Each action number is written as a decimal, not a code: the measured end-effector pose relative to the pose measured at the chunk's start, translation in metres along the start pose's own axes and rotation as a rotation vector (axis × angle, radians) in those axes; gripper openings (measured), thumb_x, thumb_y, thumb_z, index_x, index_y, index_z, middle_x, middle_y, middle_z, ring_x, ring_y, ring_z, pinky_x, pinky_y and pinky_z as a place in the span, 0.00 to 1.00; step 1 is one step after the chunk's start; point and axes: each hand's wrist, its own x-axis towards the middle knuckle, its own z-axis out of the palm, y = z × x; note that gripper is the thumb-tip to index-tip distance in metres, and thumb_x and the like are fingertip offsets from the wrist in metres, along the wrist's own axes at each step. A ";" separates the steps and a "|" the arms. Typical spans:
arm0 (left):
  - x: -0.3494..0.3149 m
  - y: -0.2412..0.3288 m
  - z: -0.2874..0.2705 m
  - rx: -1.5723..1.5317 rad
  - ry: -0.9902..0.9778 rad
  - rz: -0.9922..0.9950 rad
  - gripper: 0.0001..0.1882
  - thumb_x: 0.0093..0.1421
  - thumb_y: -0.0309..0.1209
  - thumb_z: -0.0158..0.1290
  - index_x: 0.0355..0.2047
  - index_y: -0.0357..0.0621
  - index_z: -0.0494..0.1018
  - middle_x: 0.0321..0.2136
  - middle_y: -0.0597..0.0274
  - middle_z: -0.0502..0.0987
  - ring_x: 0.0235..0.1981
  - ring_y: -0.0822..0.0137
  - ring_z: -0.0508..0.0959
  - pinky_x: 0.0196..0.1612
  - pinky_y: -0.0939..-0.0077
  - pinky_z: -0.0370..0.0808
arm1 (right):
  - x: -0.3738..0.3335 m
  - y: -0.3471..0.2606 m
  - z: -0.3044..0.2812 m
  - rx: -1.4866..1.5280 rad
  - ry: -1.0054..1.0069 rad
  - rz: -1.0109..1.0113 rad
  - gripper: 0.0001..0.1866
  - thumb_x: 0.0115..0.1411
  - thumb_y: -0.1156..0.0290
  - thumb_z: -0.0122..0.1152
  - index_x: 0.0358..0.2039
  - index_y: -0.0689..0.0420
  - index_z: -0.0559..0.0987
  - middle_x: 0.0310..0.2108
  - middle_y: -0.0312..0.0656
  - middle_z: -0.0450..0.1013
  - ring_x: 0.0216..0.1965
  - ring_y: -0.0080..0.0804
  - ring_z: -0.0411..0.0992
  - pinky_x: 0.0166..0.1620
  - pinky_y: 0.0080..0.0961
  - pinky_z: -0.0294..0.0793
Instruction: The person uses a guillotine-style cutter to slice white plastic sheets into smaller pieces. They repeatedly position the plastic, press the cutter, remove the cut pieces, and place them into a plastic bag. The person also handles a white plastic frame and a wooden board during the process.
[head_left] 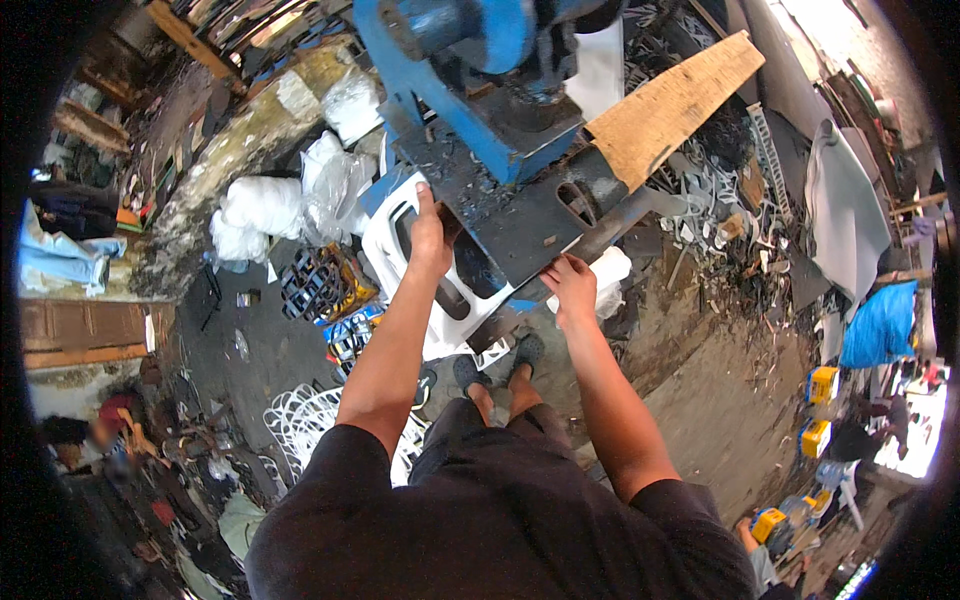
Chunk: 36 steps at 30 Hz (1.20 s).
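White cut-out sheet lies under and around the left hand, reaching out to its left and back toward the body, to the left of the right hand. The left hand is partly open, 1 finger stretched forward along the sheet; whether it grips or only presses, I cannot tell. The right hand has its fingertips drawn together at the edge of a dark plate; anything pinched there cannot be made out. Smooth and glossy, the sheet has long rounded openings. Beyond both hands stands a blue press, its painted metal grimy; a rough-grained wooden board slants forward-right of the right hand. The left hand and forearm cover part of the sheet, and the press's top is cut off.
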 end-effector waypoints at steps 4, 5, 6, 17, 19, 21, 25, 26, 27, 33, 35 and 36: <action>0.001 0.008 0.020 -0.021 -0.049 -0.005 0.46 0.65 0.69 0.41 0.64 0.39 0.64 0.61 0.55 0.71 0.59 0.56 0.73 0.63 0.60 0.68 | 0.019 -0.012 0.000 -0.034 0.047 -0.017 0.19 0.67 0.71 0.58 0.53 0.70 0.72 0.42 0.45 0.74 0.38 0.29 0.74 0.40 0.27 0.78; -0.001 0.012 0.027 -0.035 -0.060 -0.020 0.46 0.64 0.70 0.41 0.65 0.40 0.64 0.63 0.55 0.70 0.60 0.55 0.72 0.64 0.59 0.66 | 0.028 -0.011 -0.001 -0.006 0.050 -0.028 0.18 0.67 0.71 0.57 0.53 0.69 0.73 0.41 0.45 0.74 0.37 0.28 0.74 0.38 0.26 0.78; -0.004 0.016 0.033 -0.050 -0.071 -0.035 0.47 0.64 0.71 0.40 0.66 0.42 0.63 0.64 0.55 0.69 0.62 0.55 0.70 0.66 0.58 0.65 | 0.036 -0.011 -0.003 0.022 0.053 -0.040 0.18 0.67 0.71 0.56 0.53 0.68 0.73 0.41 0.44 0.75 0.36 0.28 0.73 0.37 0.26 0.77; -0.027 0.013 0.022 0.038 -0.067 -0.080 0.56 0.59 0.75 0.43 0.71 0.41 0.54 0.66 0.53 0.65 0.65 0.56 0.66 0.67 0.54 0.62 | 0.047 -0.093 -0.043 -1.133 -0.245 -0.180 0.21 0.58 0.65 0.68 0.48 0.66 0.80 0.27 0.47 0.79 0.29 0.34 0.78 0.36 0.33 0.79; -0.041 0.002 -0.022 0.074 -0.009 -0.054 0.52 0.62 0.70 0.46 0.69 0.37 0.56 0.63 0.51 0.68 0.62 0.57 0.69 0.66 0.55 0.65 | -0.001 -0.227 -0.005 -1.276 -0.187 -0.399 0.18 0.61 0.60 0.64 0.45 0.60 0.82 0.40 0.51 0.81 0.43 0.45 0.80 0.48 0.39 0.77; -0.075 -0.007 -0.039 0.120 -0.088 0.084 0.45 0.67 0.62 0.48 0.67 0.34 0.59 0.58 0.48 0.72 0.57 0.58 0.73 0.64 0.59 0.68 | -0.006 -0.336 0.003 -1.573 0.395 -1.195 0.17 0.62 0.61 0.63 0.45 0.59 0.80 0.40 0.51 0.80 0.44 0.46 0.79 0.46 0.42 0.76; -0.127 -0.031 -0.095 0.169 0.087 0.102 0.40 0.69 0.57 0.49 0.65 0.32 0.61 0.58 0.45 0.72 0.61 0.56 0.72 0.63 0.59 0.68 | -0.019 -0.485 0.033 -1.697 0.636 -1.484 0.18 0.62 0.60 0.61 0.47 0.57 0.80 0.41 0.52 0.79 0.45 0.47 0.78 0.47 0.44 0.75; -0.139 -0.032 -0.103 0.183 0.127 0.084 0.42 0.68 0.58 0.50 0.65 0.32 0.60 0.59 0.44 0.71 0.64 0.55 0.69 0.64 0.57 0.67 | -0.017 -0.501 0.039 -1.758 0.607 -1.425 0.18 0.63 0.60 0.61 0.48 0.57 0.79 0.41 0.52 0.79 0.45 0.48 0.77 0.48 0.45 0.74; -0.148 -0.034 -0.114 0.217 0.181 0.056 0.43 0.67 0.59 0.50 0.65 0.32 0.60 0.58 0.45 0.71 0.63 0.56 0.70 0.64 0.58 0.67 | -0.016 -0.507 0.044 -1.803 0.564 -1.362 0.18 0.63 0.59 0.60 0.48 0.57 0.79 0.42 0.52 0.79 0.45 0.48 0.77 0.48 0.45 0.74; -0.165 -0.035 -0.133 0.336 0.178 0.122 0.37 0.67 0.57 0.53 0.62 0.36 0.65 0.53 0.50 0.74 0.55 0.59 0.74 0.57 0.60 0.71 | -0.047 -0.519 0.042 -1.894 0.476 -1.148 0.20 0.64 0.58 0.58 0.51 0.54 0.78 0.43 0.53 0.78 0.47 0.51 0.75 0.50 0.48 0.71; -0.168 -0.032 -0.144 0.393 0.096 0.134 0.37 0.67 0.56 0.53 0.62 0.35 0.65 0.52 0.51 0.75 0.55 0.60 0.74 0.57 0.61 0.72 | -0.072 -0.511 0.022 -1.859 0.531 -1.158 0.20 0.64 0.57 0.58 0.52 0.53 0.78 0.44 0.53 0.77 0.47 0.52 0.75 0.50 0.49 0.70; -0.169 -0.029 -0.147 0.407 0.090 0.142 0.36 0.67 0.55 0.53 0.62 0.36 0.65 0.52 0.51 0.75 0.54 0.60 0.74 0.57 0.62 0.72 | -0.085 -0.502 0.009 -1.823 0.590 -1.197 0.20 0.64 0.57 0.57 0.53 0.53 0.78 0.44 0.54 0.77 0.47 0.52 0.75 0.51 0.50 0.69</action>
